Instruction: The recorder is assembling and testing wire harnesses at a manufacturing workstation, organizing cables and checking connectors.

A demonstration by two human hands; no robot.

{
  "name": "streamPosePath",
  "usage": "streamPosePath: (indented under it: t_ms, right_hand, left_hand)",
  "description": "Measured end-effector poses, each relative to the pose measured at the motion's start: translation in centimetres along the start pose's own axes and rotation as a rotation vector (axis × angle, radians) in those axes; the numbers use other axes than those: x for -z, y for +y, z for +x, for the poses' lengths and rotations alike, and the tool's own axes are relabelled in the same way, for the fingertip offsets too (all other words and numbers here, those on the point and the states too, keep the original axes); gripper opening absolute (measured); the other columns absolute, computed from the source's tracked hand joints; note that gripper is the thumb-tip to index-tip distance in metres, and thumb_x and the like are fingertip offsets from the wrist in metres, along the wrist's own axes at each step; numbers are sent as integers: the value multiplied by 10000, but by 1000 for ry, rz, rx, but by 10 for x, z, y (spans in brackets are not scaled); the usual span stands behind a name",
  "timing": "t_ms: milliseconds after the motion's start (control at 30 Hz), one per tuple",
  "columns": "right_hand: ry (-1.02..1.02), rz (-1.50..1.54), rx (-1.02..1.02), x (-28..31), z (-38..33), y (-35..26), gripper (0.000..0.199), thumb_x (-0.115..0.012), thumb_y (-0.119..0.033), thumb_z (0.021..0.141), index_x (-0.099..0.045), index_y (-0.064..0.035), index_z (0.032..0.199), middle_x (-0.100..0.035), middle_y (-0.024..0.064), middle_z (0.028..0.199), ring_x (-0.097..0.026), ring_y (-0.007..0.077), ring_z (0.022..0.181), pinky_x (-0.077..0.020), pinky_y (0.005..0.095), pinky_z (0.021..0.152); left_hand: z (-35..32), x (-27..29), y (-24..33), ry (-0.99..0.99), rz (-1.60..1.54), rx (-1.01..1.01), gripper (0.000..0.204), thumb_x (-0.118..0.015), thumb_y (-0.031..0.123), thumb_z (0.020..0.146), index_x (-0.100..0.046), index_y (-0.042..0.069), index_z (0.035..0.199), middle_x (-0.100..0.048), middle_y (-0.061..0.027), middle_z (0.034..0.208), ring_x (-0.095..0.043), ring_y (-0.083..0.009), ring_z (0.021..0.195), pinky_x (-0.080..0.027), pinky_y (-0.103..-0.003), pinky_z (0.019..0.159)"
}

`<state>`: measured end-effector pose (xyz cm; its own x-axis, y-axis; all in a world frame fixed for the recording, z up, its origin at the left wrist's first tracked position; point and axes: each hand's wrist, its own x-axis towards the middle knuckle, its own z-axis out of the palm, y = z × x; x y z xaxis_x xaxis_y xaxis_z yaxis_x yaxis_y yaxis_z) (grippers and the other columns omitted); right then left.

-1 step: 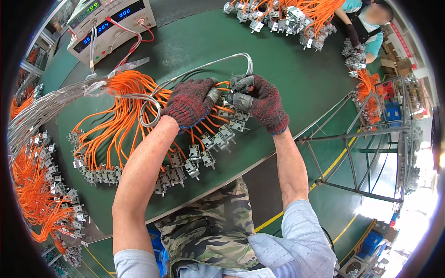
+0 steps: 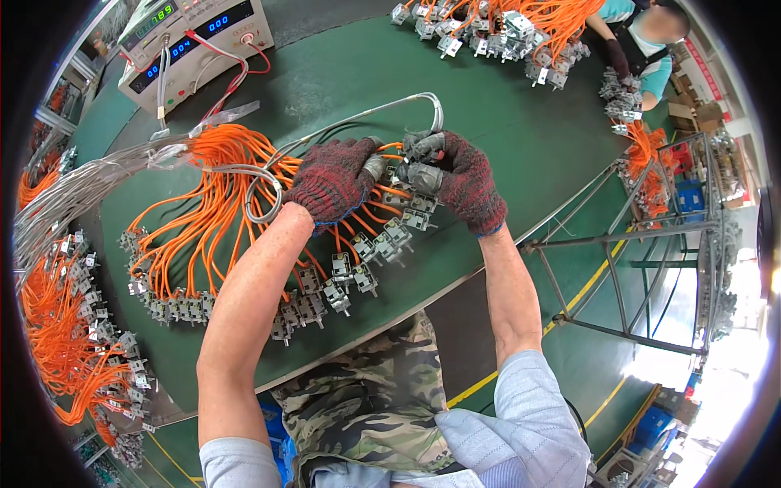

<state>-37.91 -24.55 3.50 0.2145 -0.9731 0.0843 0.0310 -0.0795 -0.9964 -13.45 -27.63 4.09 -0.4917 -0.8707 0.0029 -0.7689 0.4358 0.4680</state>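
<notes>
Both my hands wear dark red and grey knitted gloves with grey wrapping on the fingertips. My left hand (image 2: pixel 338 179) is closed over the bunch of orange cables (image 2: pixel 236 146), and one of them comes out at its fingertips. Close by on the right, my right hand (image 2: pixel 460 179) is pinched at the end of a grey lead (image 2: pixel 366 108) that arches in from the left. What lies between its fingertips is mostly hidden. Small metal connector blocks (image 2: pixel 394 236) on the orange cable ends lie fanned out below both hands on the green tabletop (image 2: pixel 325 73).
A bench power supply (image 2: pixel 195 57) with lit displays and red and white leads stands at the back left. More orange cables (image 2: pixel 73 325) crowd the left side, others (image 2: pixel 561 24) the far edge. A co-worker (image 2: pixel 651 49) handles connectors at far right, beyond a metal frame (image 2: pixel 626 244).
</notes>
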Motion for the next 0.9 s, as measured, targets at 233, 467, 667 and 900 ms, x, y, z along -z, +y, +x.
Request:
streamPosePath:
  t_ms: [233,467,667,900]
  right_hand:
    - [311,24,-25,10,-24,-17,319,-833,-35,891,-704,-9,1182,-678,-2,1011,-658,94,931,-595,290,830]
    - [371,-51,-151,10,-37,-2,341,-865,-95,879,-709,-14,1170,-669,-3,996,-671,109,907,-595,275,788]
    - [356,-64,-109,8,-42,-4,337,-878,-113,871,-725,-15,1155,-684,4,979,-655,101,918,-585,283,830]
    - [377,-133,-13,-11,-53,-14,312,-864,-84,878,-728,0,1146,-706,12,962,-663,93,898,-591,289,831]
  left_hand:
    - [0,-1,-1,7,-11,-2,464,-516,413,1074,-643,96,1388,-702,-218,1238,-629,-428,1225,-460,-536,1051]
    - [-1,-2,-1,31,-59,0,467,-504,415,1080,-664,83,1369,-700,-217,1298,-625,-428,1256,-457,-535,1097]
    - [1,-1,-2,40,-83,-24,453,-525,391,1072,-663,74,1364,-701,-230,1289,-626,-440,1246,-468,-539,1082]
    - [-1,1,-2,30,-67,3,455,-508,412,1079,-679,89,1351,-709,-206,1294,-632,-419,1252,-463,-532,1093]
